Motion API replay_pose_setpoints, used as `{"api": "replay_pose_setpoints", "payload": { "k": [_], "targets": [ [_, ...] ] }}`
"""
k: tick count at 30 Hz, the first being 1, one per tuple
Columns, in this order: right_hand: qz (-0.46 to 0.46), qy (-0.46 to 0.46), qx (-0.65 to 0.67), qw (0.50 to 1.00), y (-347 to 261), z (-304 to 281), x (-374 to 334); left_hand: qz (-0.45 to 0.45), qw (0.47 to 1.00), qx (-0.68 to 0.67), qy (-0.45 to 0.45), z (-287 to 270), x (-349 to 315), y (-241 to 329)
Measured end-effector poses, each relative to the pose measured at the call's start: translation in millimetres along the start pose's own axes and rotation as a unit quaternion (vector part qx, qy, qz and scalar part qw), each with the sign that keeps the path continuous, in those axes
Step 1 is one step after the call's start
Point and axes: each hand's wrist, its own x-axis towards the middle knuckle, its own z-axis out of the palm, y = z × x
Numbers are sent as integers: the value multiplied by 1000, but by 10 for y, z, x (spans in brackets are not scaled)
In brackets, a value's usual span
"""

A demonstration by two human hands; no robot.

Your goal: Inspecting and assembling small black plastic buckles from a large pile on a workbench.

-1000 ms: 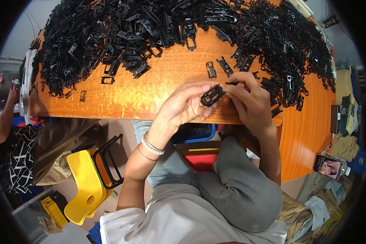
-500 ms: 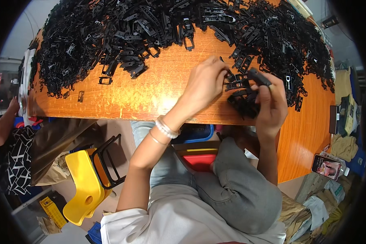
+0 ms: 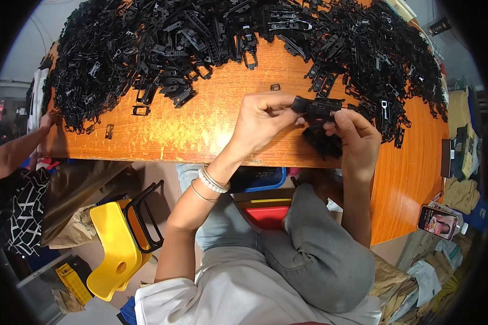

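Over the right part of the wooden table, my left hand (image 3: 267, 116) pinches the left end of a dark black plastic part (image 3: 319, 107). My right hand (image 3: 357, 138) closes its thumb and fingers at the right end of the same part. Fingers cover some of it, so I cannot tell whether it is one piece or several held together. Just below lies a small dark cluster of black parts (image 3: 321, 142), partly behind my right hand. A small black rectangular frame (image 3: 275, 87) lies alone beyond my left hand.
A large heap of black plastic parts (image 3: 173, 43) spans the table's far side. Another person's hand (image 3: 50, 120) rests at the left table edge. A yellow chair (image 3: 109, 244) stands lower left. At right, a phone (image 3: 438, 222) is propped up.
My left hand has drawn back slightly from the loose pieces and now meets my right hand at the held black part. The other person's hand has come up to the table edge.
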Motion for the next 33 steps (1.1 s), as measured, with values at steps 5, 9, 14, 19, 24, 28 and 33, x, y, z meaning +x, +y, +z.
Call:
{"api": "replay_pose_setpoints", "payload": {
  "k": [5,9,14,19,24,28,33],
  "targets": [
    [-7,6,15,1000,-4,50,-48,-25,999,-24,-13,10,-43,73],
    [-19,27,-6,999,-5,132,-112,-21,991,131,-25,10,-75,88],
    [-83,-43,-133,987,8,166,-166,-100,992,-57,-44,68,-29,204],
    [-56,-55,-25,997,53,177,-135,-116,989,-29,-82,-22,-78,116],
    [-47,-92,-28,994,41,160,-80,-82,993,-65,-59,32,-105,117],
    [-21,-115,-30,993,75,113,-75,-90,993,-60,-50,96,-98,211],
    [-21,-138,-29,990,58,121,-71,-116,987,-65,-87,15,-95,205]
  ]
}}
